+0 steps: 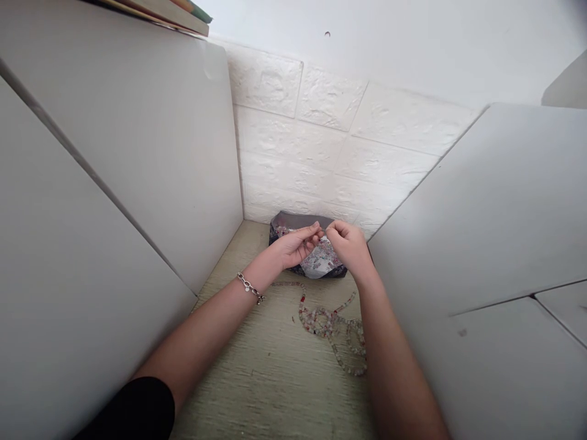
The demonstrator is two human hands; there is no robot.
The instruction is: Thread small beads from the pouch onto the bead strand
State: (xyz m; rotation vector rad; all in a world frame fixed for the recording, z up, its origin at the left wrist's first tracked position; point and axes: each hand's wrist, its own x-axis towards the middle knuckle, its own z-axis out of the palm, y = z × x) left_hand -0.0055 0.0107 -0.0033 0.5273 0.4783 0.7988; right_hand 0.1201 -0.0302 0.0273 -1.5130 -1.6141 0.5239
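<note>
Directly beneath both grips (pixel 322 233): bead bag (pixel 316 263).

We count two hands, the left hand (pixel 296 247) and the right hand (pixel 349 244), one chain bracelet (pixel 250 288), one dark tray of beads (pixel 316 263), one beaded strand (pixel 332 327) and two white side panels.

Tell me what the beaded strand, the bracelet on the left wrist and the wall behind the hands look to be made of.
Beaded strand: small pale, pinkish and red beads with a faint sheen, likely glass or plastic; too small to tell which.
Bracelet: silvery chain links that glint, so apparently polished metal.
Wall: matte white brick-pattern panels with soft, embossed faces, probably foam or plaster cladding.
</note>
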